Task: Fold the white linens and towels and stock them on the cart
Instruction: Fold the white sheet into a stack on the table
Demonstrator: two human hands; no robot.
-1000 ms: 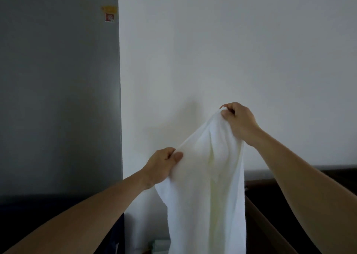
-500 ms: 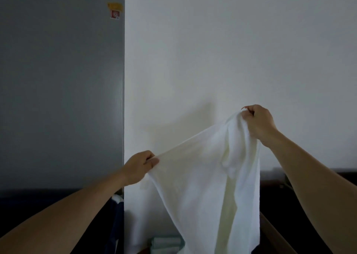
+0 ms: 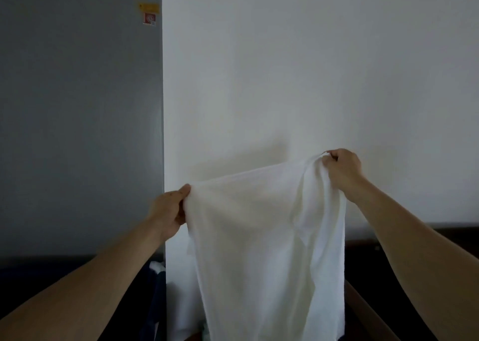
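A white towel (image 3: 264, 237) hangs in the air in front of me, stretched along its top edge between both hands. My left hand (image 3: 169, 208) pinches its upper left corner between thumb and fingers. Higher up and to the right, my right hand (image 3: 342, 169) grips the bunched upper right corner. The towel's lower part drops out of the frame's bottom edge. The cart is not visible.
A white wall (image 3: 311, 68) fills the view behind the towel, with a grey panel (image 3: 77, 107) to its left carrying a small yellow and red sticker (image 3: 149, 13). Dark furniture (image 3: 414, 242) runs low on the right; a bit of white cloth (image 3: 156, 266) shows low left.
My hands have drawn apart, the left sliding leftward along the edge and the right moving right. The towel's top edge went from bunched to spread wide.
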